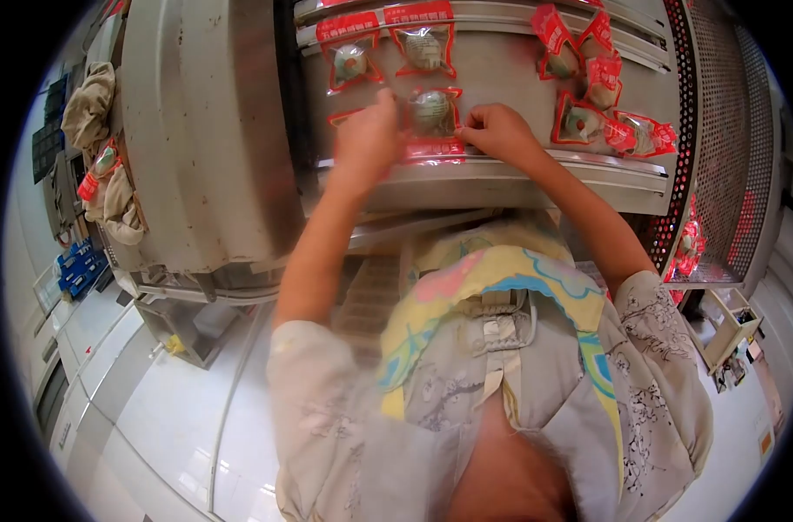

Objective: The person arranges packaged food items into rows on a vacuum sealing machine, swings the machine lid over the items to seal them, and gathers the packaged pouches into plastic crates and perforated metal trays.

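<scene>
Room: white floor [153, 435], a metal box [201, 139] to our left with a cloth [87, 109] at its far side, and a perforated panel [723, 148] to our right.
Table: bare metal [497, 61], with rails [588, 170] along its near and far edges.
Middle packet [433, 111]: on the table between our two hands, close to the near rail.
Right hand [501, 132]: fingers curled, tips at the packet's right edge; we cannot tell whether they grip it.
Left hand [368, 137]: blurred, just left of the packet, over another packet [342, 117]; we cannot tell its grasp.
Direction: the middle packet's broad red end points toward us, its long axis running near to far.
Far packets [351, 63]: two side by side, red ends away from us.
Right packets [579, 122]: a loose cluster at differing angles.
</scene>
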{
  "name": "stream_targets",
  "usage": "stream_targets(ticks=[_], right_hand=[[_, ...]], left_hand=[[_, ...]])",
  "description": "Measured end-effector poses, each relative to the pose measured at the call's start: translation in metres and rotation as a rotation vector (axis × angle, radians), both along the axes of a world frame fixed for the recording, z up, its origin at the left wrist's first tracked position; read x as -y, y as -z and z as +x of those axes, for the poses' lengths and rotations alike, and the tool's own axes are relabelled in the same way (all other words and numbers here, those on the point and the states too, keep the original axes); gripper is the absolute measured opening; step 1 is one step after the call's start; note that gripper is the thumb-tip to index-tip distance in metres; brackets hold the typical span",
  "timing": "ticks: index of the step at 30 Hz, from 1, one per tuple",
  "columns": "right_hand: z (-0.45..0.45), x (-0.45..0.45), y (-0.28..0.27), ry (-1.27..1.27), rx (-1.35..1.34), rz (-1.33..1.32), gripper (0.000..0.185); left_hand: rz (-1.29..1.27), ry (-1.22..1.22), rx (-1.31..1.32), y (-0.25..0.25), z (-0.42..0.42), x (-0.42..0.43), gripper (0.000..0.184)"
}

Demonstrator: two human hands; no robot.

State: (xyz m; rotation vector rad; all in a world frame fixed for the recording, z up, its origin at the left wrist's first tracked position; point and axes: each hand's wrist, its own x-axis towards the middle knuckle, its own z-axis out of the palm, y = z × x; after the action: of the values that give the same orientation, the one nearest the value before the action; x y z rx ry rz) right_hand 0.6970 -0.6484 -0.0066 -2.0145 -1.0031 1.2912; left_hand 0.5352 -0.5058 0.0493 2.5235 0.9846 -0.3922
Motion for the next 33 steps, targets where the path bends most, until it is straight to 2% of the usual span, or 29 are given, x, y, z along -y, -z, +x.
stream_targets(ticks=[1, 5, 7, 8, 11, 12, 14, 16, 19, 22, 25, 28, 31, 33], right_hand=[[-0.001, 0.000, -0.004, -0.025, 0.153, 0.025, 0.028], [0.003, -0.001, -0.007, -0.148, -0.020, -0.063, 0.026], [0.008, -0.004, -0.012, -0.159, -0.121, -0.104, 0.023], [0.012, -0.001, -0.016, -0.110, -0.027, -0.019, 0.024], [0.026, 0.024, -0.043, 0.080, 0.197, 0.180, 0.028], [0.035, 0.038, -0.058, 0.174, 0.238, 0.216, 0.031], [0.063, 0.066, -0.079, 0.110, 0.642, 0.260, 0.032], [0.092, 0.088, -0.094, -0.097, 1.061, 0.369, 0.034], [0.115, 0.121, -0.084, -0.156, 1.133, 0.163, 0.033], [0.111, 0.118, -0.079, -0.115, 0.911, -0.049, 0.027], [0.089, 0.098, -0.090, 0.096, 0.599, 0.024, 0.024], [0.078, 0.082, -0.075, 0.182, 0.398, 0.019, 0.028], [0.063, 0.073, -0.060, 0.203, 0.278, 0.107, 0.030], [0.055, 0.072, -0.057, 0.230, 0.137, 0.089, 0.031]], left_hand=[[0.050, 0.025, -0.044, -0.001, 0.001, 0.005, 0.042], [0.118, 0.124, -0.110, 0.001, -0.007, 0.010, 0.041], [0.093, 0.062, -0.041, -0.013, -0.007, 0.018, 0.039], [0.081, 0.033, -0.003, -0.020, -0.008, 0.023, 0.038], [0.065, 0.191, 0.475, -0.032, -0.023, 0.039, 0.035], [0.057, 0.180, 0.531, -0.032, -0.022, 0.048, 0.027], [0.062, 0.274, 0.494, -0.013, -0.037, 0.052, 0.025], [0.087, 0.289, 0.533, -0.005, -0.042, 0.056, 0.022], [0.077, 0.311, 0.559, -0.008, -0.043, 0.058, 0.018], [0.006, 0.326, 0.472, 0.000, -0.046, 0.061, 0.013], [-0.055, 0.336, 0.442, -0.002, -0.039, 0.064, 0.011], [-0.333, 0.125, 0.630, -0.006, -0.016, 0.078, 0.011], [-0.740, -0.395, 0.510, 0.005, 0.027, 0.102, 0.026], [-0.967, -0.546, 0.348, -0.007, 0.059, 0.099, 0.033]])
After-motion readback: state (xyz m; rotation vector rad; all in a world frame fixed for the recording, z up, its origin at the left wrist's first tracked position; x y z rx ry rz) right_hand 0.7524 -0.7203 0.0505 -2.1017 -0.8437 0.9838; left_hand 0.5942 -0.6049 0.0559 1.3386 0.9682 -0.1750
